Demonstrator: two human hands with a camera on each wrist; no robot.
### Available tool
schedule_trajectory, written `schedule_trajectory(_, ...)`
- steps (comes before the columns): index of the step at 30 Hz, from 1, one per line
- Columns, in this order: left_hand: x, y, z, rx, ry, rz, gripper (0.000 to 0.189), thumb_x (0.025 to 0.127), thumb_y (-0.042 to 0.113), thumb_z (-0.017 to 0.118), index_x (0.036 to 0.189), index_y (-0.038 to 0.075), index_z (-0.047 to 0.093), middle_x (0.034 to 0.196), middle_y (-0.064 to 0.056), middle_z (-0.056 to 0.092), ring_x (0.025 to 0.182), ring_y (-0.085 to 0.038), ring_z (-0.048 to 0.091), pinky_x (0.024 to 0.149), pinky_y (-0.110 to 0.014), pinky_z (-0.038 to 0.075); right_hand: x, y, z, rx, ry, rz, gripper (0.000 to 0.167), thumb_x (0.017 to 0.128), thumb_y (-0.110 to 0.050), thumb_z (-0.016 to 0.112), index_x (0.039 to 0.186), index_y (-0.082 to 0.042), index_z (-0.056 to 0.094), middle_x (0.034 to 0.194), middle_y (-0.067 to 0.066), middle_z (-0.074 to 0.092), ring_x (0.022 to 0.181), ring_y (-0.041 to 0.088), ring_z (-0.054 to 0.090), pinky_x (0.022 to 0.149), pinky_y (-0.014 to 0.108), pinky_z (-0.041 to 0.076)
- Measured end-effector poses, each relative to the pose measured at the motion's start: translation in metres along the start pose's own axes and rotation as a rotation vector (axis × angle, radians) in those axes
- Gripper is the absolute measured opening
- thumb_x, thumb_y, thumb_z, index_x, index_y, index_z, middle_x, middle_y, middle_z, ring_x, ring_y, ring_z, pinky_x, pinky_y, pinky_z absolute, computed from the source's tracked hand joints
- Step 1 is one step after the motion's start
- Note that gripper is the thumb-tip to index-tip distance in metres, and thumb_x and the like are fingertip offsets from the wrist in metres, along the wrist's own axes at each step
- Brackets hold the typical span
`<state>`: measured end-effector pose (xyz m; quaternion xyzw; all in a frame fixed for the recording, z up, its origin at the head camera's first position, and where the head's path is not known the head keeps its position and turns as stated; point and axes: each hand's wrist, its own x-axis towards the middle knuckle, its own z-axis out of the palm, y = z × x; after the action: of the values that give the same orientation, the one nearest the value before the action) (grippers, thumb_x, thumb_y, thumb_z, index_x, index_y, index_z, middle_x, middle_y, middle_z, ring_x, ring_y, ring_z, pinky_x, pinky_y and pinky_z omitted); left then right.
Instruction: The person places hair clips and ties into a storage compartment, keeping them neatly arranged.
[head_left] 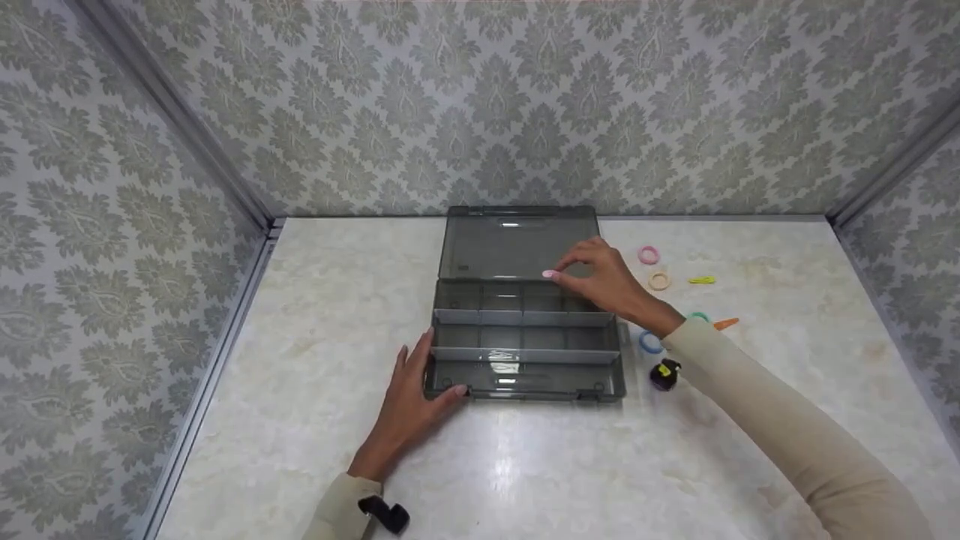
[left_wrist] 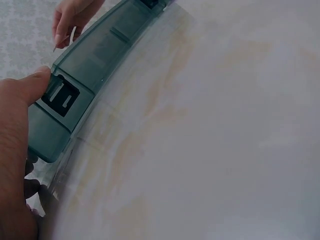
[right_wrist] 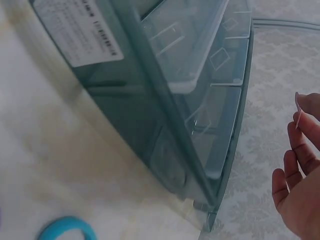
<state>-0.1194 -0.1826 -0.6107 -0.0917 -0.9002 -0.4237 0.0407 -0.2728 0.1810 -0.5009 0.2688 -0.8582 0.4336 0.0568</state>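
Beige cloth covers the right arm, its sleeve [head_left: 795,442] slanting across the table [head_left: 300,337] closest to me. At its end the right hand [head_left: 604,277] pinches a small pink piece [head_left: 550,274] between thumb and fingertip, held above the grey see-through box [head_left: 525,379] near where its raised lid [head_left: 517,244] joins. Dividers [head_left: 525,355] split the box into rows from front to back. Across the front left corner rests the left hand [head_left: 409,405], thumb out along the front edge, fingers extended by the side; a black strap [head_left: 385,514] hangs at that wrist. Right of the box lie a pink ring [head_left: 649,255], a peach ring [head_left: 659,280], a yellow clip [head_left: 702,280], a partly covered green ring [head_left: 699,316] beside an orange piece [head_left: 725,324], a blue ring [head_left: 651,342] and a dark round object [head_left: 664,375].
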Motion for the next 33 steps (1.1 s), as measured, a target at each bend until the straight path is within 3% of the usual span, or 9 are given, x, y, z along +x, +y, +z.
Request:
schedule_trajectory(4, 0.0, 0.0, -0.001, 0.005, -0.004, 0.0, 0.108, 0.096, 0.059, 0.081, 0.178, 0.02, 0.023, 0.181, -0.01, 0.029, 0.165, -0.057, 0.012, 0.123, -0.08, 0.026, 0.009, -0.002, 0.013, -0.004, -0.024, -0.07, 0.011, 0.098, -0.017, 0.087, 0.099, -0.006, 0.086, 0.1, 0.013, 0.077, 0.108, 0.036, 0.065, 0.116, 0.06, 0.043)
schedule_trajectory(9, 0.0, 0.001, -0.002, 0.008, 0.001, -0.002, 0.108, 0.095, 0.059, 0.082, 0.178, 0.023, 0.023, 0.181, -0.009, 0.029, 0.165, -0.056, 0.013, 0.122, -0.08, 0.026, 0.016, -0.003, 0.026, -0.016, -0.06, -0.094, 0.013, 0.098, -0.018, 0.087, 0.098, -0.005, 0.086, 0.1, 0.016, 0.076, 0.108, 0.037, 0.063, 0.106, 0.059, 0.049)
schedule_trajectory(13, 0.0, 0.001, -0.002, 0.003, -0.004, -0.013, 0.108, 0.095, 0.061, 0.081, 0.178, 0.025, 0.023, 0.181, -0.008, 0.03, 0.165, -0.056, 0.013, 0.122, -0.08, 0.026, 0.019, -0.005, 0.035, -0.025, -0.094, -0.095, 0.014, 0.098, -0.02, 0.087, 0.099, -0.006, 0.086, 0.102, 0.011, 0.077, 0.108, 0.034, 0.063, 0.105, 0.057, 0.049)
schedule_trajectory(19, -0.001, 0.002, -0.004, -0.007, -0.004, -0.025, 0.109, 0.094, 0.061, 0.081, 0.178, 0.026, 0.023, 0.181, -0.007, 0.03, 0.165, -0.054, 0.013, 0.123, -0.08, 0.026, 0.027, -0.007, 0.05, -0.015, -0.145, -0.126, 0.014, 0.1, -0.017, 0.085, 0.102, -0.003, 0.084, 0.103, 0.014, 0.076, 0.106, 0.036, 0.068, 0.129, 0.061, 0.03)
schedule_trajectory(22, 0.0, 0.002, -0.005, -0.005, 0.006, -0.023, 0.108, 0.094, 0.06, 0.082, 0.178, 0.025, 0.023, 0.181, -0.008, 0.03, 0.165, -0.055, 0.013, 0.123, -0.08, 0.026, 0.032, -0.009, 0.058, -0.033, -0.163, -0.138, 0.016, 0.1, -0.017, 0.084, 0.103, -0.002, 0.084, 0.103, 0.015, 0.076, 0.105, 0.036, 0.068, 0.13, 0.061, 0.028)
schedule_trajectory(25, 0.001, 0.002, -0.005, -0.002, 0.005, -0.021, 0.109, 0.094, 0.06, 0.083, 0.178, 0.026, 0.022, 0.181, -0.007, 0.03, 0.165, -0.055, 0.013, 0.124, -0.079, 0.025, 0.036, -0.009, 0.067, -0.046, -0.18, -0.145, 0.017, 0.1, -0.018, 0.084, 0.104, -0.002, 0.084, 0.103, 0.015, 0.076, 0.104, 0.035, 0.067, 0.124, 0.06, 0.036)
schedule_trajectory(28, 0.001, 0.002, -0.004, 0.006, 0.004, -0.009, 0.109, 0.095, 0.06, 0.082, 0.178, 0.023, 0.023, 0.181, -0.009, 0.03, 0.165, -0.055, 0.014, 0.125, -0.077, 0.026, 0.037, -0.011, 0.074, -0.052, -0.206, -0.142, 0.018, 0.101, -0.02, 0.084, 0.103, -0.003, 0.084, 0.102, 0.013, 0.075, 0.099, 0.033, 0.063, 0.108, 0.055, 0.047)
schedule_trajectory(31, 0.001, 0.003, -0.003, 0.017, 0.002, -0.003, 0.109, 0.095, 0.06, 0.081, 0.178, 0.02, 0.023, 0.18, -0.011, 0.03, 0.165, -0.055, 0.016, 0.126, -0.075, 0.026, 0.037, -0.014, 0.08, -0.066, -0.23, -0.13, 0.019, 0.102, -0.024, 0.083, 0.104, -0.005, 0.085, 0.101, 0.012, 0.074, 0.097, 0.03, 0.057, 0.091, 0.05, 0.048)
schedule_trajectory(33, 0.001, 0.004, -0.002, 0.021, 0.002, -0.007, 0.108, 0.095, 0.059, 0.081, 0.178, 0.019, 0.023, 0.18, -0.012, 0.031, 0.164, -0.056, 0.016, 0.126, -0.075, 0.025, 0.038, -0.016, 0.084, -0.082, -0.238, -0.126, 0.021, 0.102, -0.026, 0.083, 0.104, -0.006, 0.086, 0.102, 0.011, 0.073, 0.098, 0.029, 0.055, 0.088, 0.048, 0.048)
